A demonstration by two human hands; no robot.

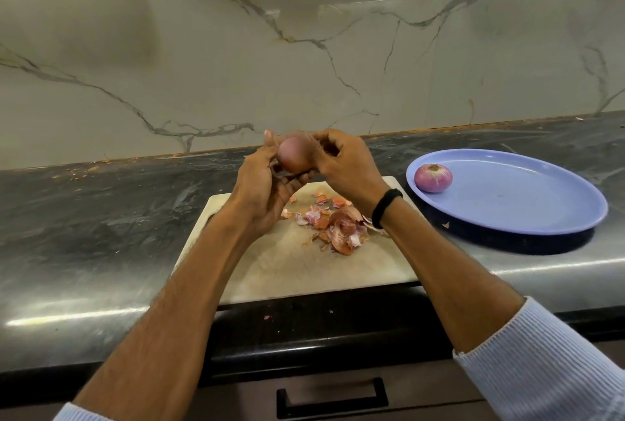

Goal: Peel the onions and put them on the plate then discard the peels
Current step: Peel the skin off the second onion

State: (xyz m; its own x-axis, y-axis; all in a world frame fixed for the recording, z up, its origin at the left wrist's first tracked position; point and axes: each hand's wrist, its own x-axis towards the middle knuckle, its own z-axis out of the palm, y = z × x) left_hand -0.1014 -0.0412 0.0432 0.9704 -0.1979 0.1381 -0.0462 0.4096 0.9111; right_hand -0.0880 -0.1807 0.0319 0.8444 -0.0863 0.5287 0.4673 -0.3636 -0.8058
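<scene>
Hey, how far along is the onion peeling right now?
Done: one peeled onion sits on the blue plate. In hand: the left hand and right hand grip a second onion, skin mostly on, above the cutting board. Left: finish peeling it, plate it, and discard the peels piled on the board.

Head-worn camera looks forward and down, apparently close, onto the counter (101,217).

peels (338,224) on board (291,268); plate (527,217) right of it
</scene>
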